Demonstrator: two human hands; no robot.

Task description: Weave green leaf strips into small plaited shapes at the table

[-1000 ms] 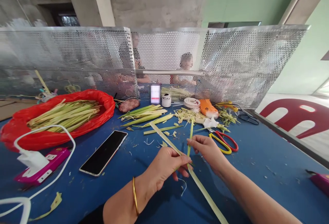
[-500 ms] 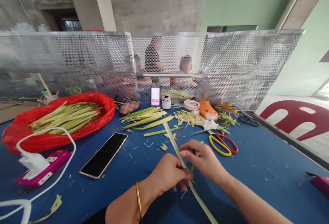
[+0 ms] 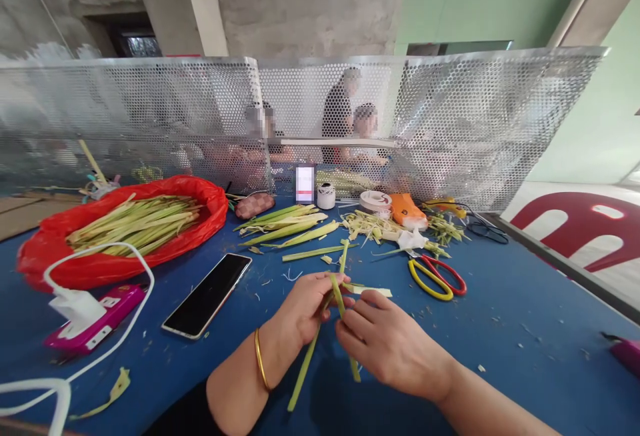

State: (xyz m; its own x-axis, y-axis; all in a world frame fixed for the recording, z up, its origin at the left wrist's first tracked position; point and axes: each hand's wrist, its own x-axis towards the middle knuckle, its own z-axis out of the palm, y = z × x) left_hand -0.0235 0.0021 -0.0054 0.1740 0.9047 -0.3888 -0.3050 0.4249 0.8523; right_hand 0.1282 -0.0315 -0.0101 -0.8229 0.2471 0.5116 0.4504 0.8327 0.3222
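Pinched in the fingers of my left hand [image 3: 301, 306] are several narrow green leaf strips [image 3: 306, 371] that look like corn husk. They cross one another at the fingertips; one hangs down toward me and another points away. My right hand [image 3: 393, 346] is close beside it, its fingers curled against a strip [image 3: 338, 295] that runs over the crossing. A paler, wider end [image 3: 371, 291] sticks out to the right behind the right-hand fingers. My fingers hide most of the crossing itself.
Scissors [image 3: 431, 279] with yellow and red handles lie right of my hands, a black-screened phone [image 3: 207, 296] left. Behind are loose husks [image 3: 285, 226], trimmings [image 3: 373, 226] and a tape roll [image 3: 375, 201]. A red bag [image 3: 37, 249] holds more strips. A perforated screen [image 3: 450, 123] stands beyond; people are behind it.
The long pale strip that ran between my hands toward me is now turned and folded among the other strips. My left hand has risen slightly; my right hand has rolled over, knuckles up, and come lower.
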